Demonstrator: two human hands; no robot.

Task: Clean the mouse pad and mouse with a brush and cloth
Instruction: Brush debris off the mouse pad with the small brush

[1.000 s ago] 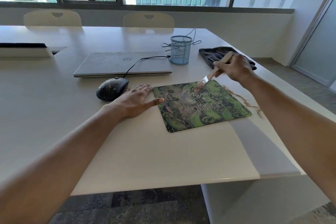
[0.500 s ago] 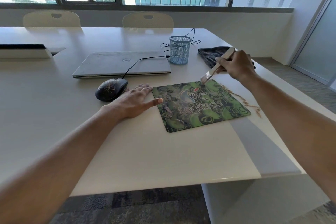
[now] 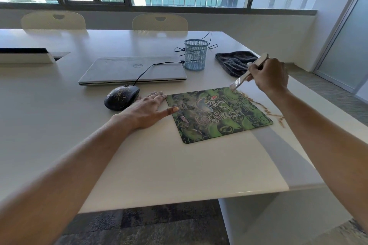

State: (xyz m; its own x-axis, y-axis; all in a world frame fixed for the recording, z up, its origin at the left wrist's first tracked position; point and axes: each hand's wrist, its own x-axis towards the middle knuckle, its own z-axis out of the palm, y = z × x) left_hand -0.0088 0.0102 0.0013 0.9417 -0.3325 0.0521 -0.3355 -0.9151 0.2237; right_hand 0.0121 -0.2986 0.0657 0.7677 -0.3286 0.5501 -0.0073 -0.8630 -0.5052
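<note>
— How far along?
— Nearest, the left hand point(image 3: 147, 109) lies flat on the worktop point(image 3: 179, 165), thumb steadying the Logitech mouse pad point(image 3: 219, 119). Crumbs point(image 3: 265, 110) lie just off its right edge. The right hand point(image 3: 268, 74) grips the brush point(image 3: 242, 79) at the far corner.
— What's left?
— The speckled mouse point(image 3: 121, 97), I'd say. The cloth point(image 3: 234, 61) lies unused beyond.

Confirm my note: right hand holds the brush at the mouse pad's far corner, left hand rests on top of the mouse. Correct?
The head view shows the left hand flat on the table between mouse and mouse pad, not on the mouse. The right hand does hold the brush there.
</note>
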